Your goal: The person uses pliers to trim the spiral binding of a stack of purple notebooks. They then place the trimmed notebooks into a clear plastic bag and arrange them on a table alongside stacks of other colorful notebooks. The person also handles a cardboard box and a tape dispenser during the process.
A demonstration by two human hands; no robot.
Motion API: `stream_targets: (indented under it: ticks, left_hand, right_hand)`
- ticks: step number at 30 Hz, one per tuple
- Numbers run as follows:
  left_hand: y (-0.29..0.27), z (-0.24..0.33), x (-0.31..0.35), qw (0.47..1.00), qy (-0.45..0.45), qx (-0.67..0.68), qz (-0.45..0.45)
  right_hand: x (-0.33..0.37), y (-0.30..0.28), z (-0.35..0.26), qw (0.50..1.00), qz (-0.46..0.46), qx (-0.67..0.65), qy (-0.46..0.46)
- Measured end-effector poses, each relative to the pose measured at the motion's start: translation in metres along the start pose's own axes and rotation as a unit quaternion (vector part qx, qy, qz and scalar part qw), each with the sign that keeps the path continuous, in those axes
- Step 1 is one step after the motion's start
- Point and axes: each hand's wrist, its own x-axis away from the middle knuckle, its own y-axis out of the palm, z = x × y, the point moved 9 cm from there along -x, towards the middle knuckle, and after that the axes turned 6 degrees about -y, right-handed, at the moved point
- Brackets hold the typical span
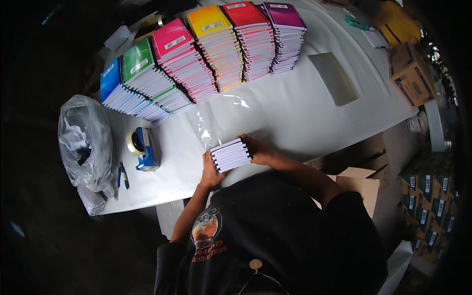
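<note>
At the table's near edge I hold a small stack of spiral notebooks [231,156], their white page edges and black bindings facing me. My left hand [212,172] is closed around the stack's left side. My right hand [256,150] grips its right side, with the fingers partly hidden behind it. Just beyond the stack, clear plastic film [204,125] lies on the white tabletop [290,113], shining in the light. Whether the film touches the notebooks, I cannot tell.
Tall notebook stacks line the far side, from blue [112,81] to purple [285,14]. A blue tape dispenser [150,155], pliers [123,176] and a stuffed clear bag [86,137] are at left. Right are flat clear sleeves [334,78], a carton [412,73] and an open box [359,184].
</note>
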Motion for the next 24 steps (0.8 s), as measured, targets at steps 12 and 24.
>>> stream_targets:
  ticks: [12,24]
  left_hand:
    - [-0.062,-0.011,0.060,0.926,-0.283,-0.245,0.057]
    - [-0.035,0.013,0.025,0.951,-0.197,-0.235,0.032]
  right_hand:
    - [0.038,-0.013,0.021,0.956,0.097,-0.206,0.183]
    - [0.015,-0.070,0.006,0.947,0.191,-0.226,0.122]
